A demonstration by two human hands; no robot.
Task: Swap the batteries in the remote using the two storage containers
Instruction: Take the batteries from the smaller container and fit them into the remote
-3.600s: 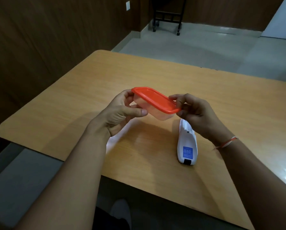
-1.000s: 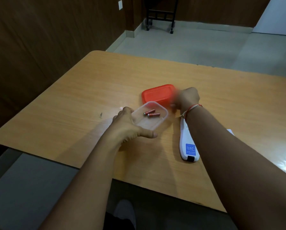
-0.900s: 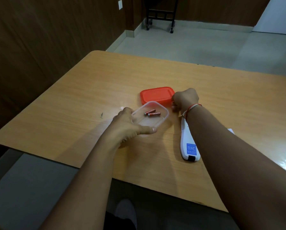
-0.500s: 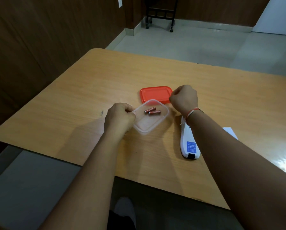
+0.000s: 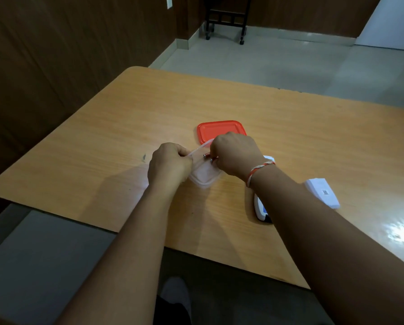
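A clear plastic container (image 5: 205,177) sits on the wooden table (image 5: 290,127). My left hand (image 5: 169,164) grips its left rim. My right hand (image 5: 236,154) reaches into it, fingertips closed on small red batteries (image 5: 207,156). The red lid (image 5: 219,130) lies flat just behind the container. The white remote (image 5: 261,208) lies face down under my right forearm, mostly hidden. Its white battery cover (image 5: 323,192) rests to the right of my arm.
The table's near edge runs just below my forearms, and its rounded left corner is at the far left. A brown wall stands on the left. A black wheeled stand (image 5: 227,17) is on the floor beyond the table.
The lid came off and was laid behind the container. My right hand left the lid and moved into the container onto the batteries. My left hand shifted to pinch the rim.
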